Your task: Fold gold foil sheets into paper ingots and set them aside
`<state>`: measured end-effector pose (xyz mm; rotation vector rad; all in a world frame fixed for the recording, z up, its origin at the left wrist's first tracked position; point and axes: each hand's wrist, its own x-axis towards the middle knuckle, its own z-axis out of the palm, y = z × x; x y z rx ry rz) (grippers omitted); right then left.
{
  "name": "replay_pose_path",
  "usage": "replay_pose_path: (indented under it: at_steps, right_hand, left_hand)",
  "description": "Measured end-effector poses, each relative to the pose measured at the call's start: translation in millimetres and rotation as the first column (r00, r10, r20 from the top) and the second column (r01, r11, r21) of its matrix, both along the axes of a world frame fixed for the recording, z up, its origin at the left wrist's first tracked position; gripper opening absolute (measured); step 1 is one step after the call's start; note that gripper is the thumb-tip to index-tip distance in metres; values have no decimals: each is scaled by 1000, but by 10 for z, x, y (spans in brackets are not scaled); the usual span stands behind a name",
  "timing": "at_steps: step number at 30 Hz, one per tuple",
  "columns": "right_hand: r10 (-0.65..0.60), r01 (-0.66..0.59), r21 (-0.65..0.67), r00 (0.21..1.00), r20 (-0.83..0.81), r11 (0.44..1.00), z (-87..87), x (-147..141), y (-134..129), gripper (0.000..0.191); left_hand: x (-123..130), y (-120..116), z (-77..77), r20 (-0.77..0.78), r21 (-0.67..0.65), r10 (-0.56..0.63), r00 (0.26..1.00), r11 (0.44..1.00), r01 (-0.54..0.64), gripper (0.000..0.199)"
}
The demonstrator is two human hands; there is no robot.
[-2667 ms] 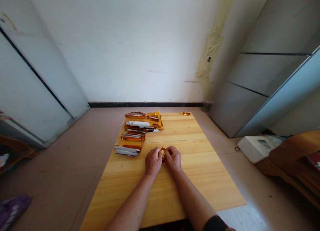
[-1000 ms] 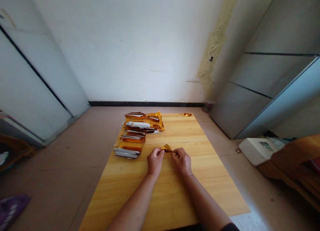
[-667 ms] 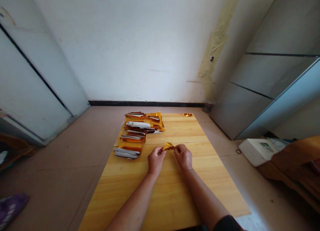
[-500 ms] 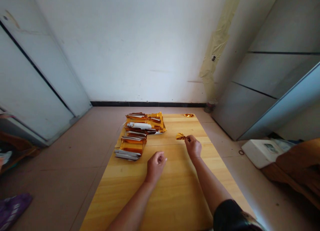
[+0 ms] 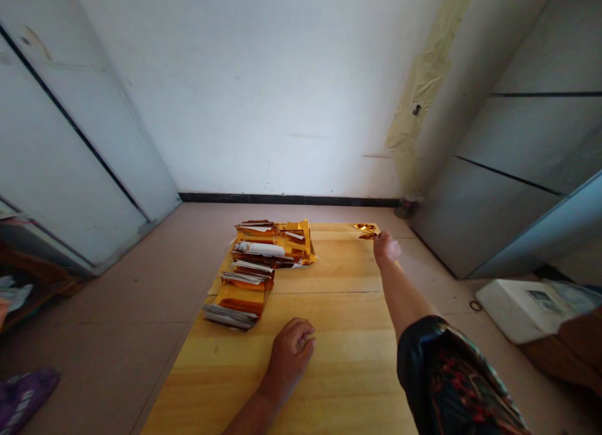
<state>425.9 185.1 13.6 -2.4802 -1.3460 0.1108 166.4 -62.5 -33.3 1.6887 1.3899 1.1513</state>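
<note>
At the far right corner of the wooden table (image 5: 329,316), my right hand (image 5: 386,249) pinches a gold foil piece (image 5: 367,236). Another gold foil piece (image 5: 364,227) lies just beyond it. My left hand (image 5: 289,353) is over the middle of the table, its fingers curled with thumb and forefinger close together; whether anything small is between them cannot be made out. Stacks of gold and white folded sheets (image 5: 239,294) lie at the left edge, and more gold sheets (image 5: 298,241) with a white roll (image 5: 261,249) sit behind them.
A white wall (image 5: 282,109) stands behind the table. On the floor at the right is a white box (image 5: 512,309) beside brown material. A purple item (image 5: 28,394) lies at the lower left. Grey cabinets flank both sides.
My right hand has moved forward and right with the gold foil piece, up to the one at the corner. My left hand has come nearer to me. The view has shifted slightly.
</note>
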Motion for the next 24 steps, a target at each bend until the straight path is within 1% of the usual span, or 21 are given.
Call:
replay_pose_path:
  at_steps: [5,10,14,19,24]
  right_hand:
    - [41,-41,-14,998,51,999,-36,41,256,27]
    - [56,-54,-30,996,76,998,-122,68,403,28]
    - [65,-61,-53,995,70,997,-155,81,461,29]
    - [56,-53,-48,997,58,997,-161,84,495,28]
    - [38,-36,-43,999,28,998,-142,37,457,27]
  left_hand:
    - [-17,-41,3,-1,-8,11,1000,1000,-11,8]
    - [-23,-79,-9,8,-27,11,1000,1000,-11,9]
    - [-27,-99,5,5,-34,11,1000,999,-11,9]
    - [-30,-105,20,-11,-35,8,1000,999,-8,10]
    - [-25,-100,26,-12,-48,10,1000,999,-11,8]
